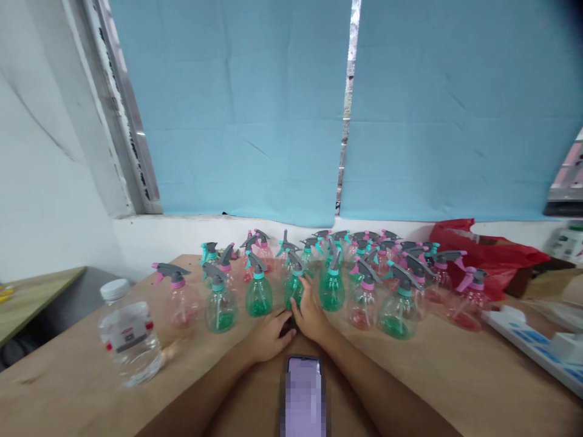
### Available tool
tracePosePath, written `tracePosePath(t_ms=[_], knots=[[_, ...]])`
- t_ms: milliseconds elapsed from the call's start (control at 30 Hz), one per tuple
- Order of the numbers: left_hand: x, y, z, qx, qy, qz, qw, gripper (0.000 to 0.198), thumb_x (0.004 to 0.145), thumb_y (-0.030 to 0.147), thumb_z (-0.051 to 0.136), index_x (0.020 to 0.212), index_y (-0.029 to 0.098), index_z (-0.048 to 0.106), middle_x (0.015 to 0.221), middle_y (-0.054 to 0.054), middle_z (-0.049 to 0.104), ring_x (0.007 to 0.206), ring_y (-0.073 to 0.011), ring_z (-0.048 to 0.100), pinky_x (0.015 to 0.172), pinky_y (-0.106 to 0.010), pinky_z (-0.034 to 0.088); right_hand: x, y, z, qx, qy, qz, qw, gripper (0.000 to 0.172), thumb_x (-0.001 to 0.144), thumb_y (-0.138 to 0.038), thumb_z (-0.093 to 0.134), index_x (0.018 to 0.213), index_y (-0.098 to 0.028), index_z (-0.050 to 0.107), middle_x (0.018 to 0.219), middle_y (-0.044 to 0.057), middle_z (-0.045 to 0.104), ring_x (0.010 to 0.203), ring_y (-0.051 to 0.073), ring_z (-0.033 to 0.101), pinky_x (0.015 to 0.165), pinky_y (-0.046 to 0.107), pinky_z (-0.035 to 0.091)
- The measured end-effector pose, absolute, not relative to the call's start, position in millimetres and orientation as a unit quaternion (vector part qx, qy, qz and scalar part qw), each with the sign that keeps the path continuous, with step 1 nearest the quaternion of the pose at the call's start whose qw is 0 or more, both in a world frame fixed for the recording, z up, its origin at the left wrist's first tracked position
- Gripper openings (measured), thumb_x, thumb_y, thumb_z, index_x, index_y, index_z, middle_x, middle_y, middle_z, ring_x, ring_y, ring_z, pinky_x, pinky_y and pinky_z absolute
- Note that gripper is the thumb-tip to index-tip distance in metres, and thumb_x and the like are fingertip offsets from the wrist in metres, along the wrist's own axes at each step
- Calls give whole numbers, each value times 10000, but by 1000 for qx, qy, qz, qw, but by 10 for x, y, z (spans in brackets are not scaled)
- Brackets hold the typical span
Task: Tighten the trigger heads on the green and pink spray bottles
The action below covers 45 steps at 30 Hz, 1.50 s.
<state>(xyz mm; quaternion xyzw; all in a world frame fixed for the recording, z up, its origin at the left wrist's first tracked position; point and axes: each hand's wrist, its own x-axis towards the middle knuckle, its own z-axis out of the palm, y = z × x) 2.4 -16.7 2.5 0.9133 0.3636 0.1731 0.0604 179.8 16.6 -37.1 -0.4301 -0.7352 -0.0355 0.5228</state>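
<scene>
1. Two bare hands meet near the middle of the wooden bench (59, 385) in the head view, the forearms coming in from the near side.
2. The left hand (268, 337) lies low on the bench top, its fingers loosely curled and holding nothing that shows; the fingertips are close to the right hand.
3. The right hand (313, 312) is at the green spray bottle (294, 288), fingers and thumb spread at its right side; I cannot tell whether they grip it or only touch it.
4. That bottle stands upright in the front part of a crowd of pink and green spray bottles that reaches back toward the far edge. Just beside it are a left-hand green bottle (259, 297) and a right-hand green bottle (331, 294).
5. Nearer the left edge stands a clear water bottle (130, 340) with a white cap.
6. A phone (304, 388), partly blurred out, lies between the forearms, toward the near edge.
7. Toward the far right corner is a red bag (487, 252); a white tray (514, 337) lies along the right side.
</scene>
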Motion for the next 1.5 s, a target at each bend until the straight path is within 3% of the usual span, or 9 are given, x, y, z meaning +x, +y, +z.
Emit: tracePosePath(t_ms=[167, 333, 533, 733, 833, 1000, 1133, 1333, 1500], knots=[[16, -167, 11, 915, 362, 165, 66, 426, 946, 331, 562, 1348, 190, 556, 1313, -137, 619, 1193, -311, 607, 1043, -443, 479, 1805, 138, -337, -442, -739, -19, 508, 616, 937, -165, 473, 1527, -162, 297, 1613, 214, 257, 1524, 329, 249, 1180, 581, 357], [22, -177, 39, 917, 356, 163, 73, 465, 938, 315, 578, 1386, 194, 536, 1389, -137, 593, 1261, -318, 574, 1088, -451, 446, 1789, 109, -323, -467, -727, -23, 503, 616, 901, -117, 491, 1502, -175, 367, 1584, 206, 269, 1501, 344, 279, 1177, 593, 349], [34, -184, 54, 917, 360, 155, 70, 385, 935, 299, 576, 1303, 187, 584, 1305, -133, 650, 1199, -318, 610, 1051, -459, 471, 1769, 50, -242, -456, -728, -38, 510, 577, 870, -93, 498, 1439, -159, 432, 1557, 196, 266, 1472, 340, 304, 1166, 578, 362], [0, -167, 18, 915, 368, 153, 55, 472, 976, 373, 536, 1411, 187, 530, 1405, -156, 592, 1270, -330, 573, 1087, -478, 445, 1999, -60, 230, -396, -726, -130, 547, 330, 875, -95, 493, 1137, -221, 650, 1281, 125, 542, 1263, 301, 489, 1089, 526, 417], [-12, -163, 18, 917, 363, 154, 68, 540, 982, 383, 529, 1484, 193, 470, 1452, -152, 560, 1322, -321, 538, 1121, -475, 416, 2161, -117, 560, -376, -729, -183, 542, 264, 873, -107, 508, 1034, -217, 687, 1182, 113, 591, 1191, 294, 517, 1060, 493, 421], [-18, -155, 2, 915, 361, 159, 81, 544, 986, 407, 521, 1492, 213, 469, 1475, -144, 540, 1336, -324, 525, 1124, -488, 412, 2335, -139, 955, -500, -665, -225, 507, 292, 902, -157, 499, 1135, -186, 673, 1236, 150, 590, 1228, 333, 468, 1057, 511, 373], [-12, -152, -2, 915, 358, 165, 84, 527, 981, 393, 530, 1479, 227, 484, 1446, -130, 555, 1301, -311, 551, 1109, -467, 433, 2447, -84, 981, -591, -621, -271, 437, 392, 884, -222, 556, 1253, -109, 627, 1282, 222, 583, 1279, 403, 417, 1092, 567, 303], [-15, -168, 26, 915, 358, 164, 90, 503, 983, 386, 531, 1458, 226, 508, 1420, -129, 564, 1281, -316, 564, 1097, -465, 446, 2516, -13, 821, -630, -632, -298, 340, 226, 900, -290, 583, 1009, -143, 717, 963, 196, 709, 1088, 388, 575, 1119, 577, 244], [-19, -169, 22, 916, 353, 169, 89, 484, 984, 384, 533, 1445, 239, 521, 1407, -119, 571, 1266, -309, 574, 1093, -457, 450, 2499, -9, 801, -647, -632, -290, 312, 235, 920, -309, 577, 1011, -146, 720, 902, 185, 732, 962, 356, 632, 1076, 554, 270]])
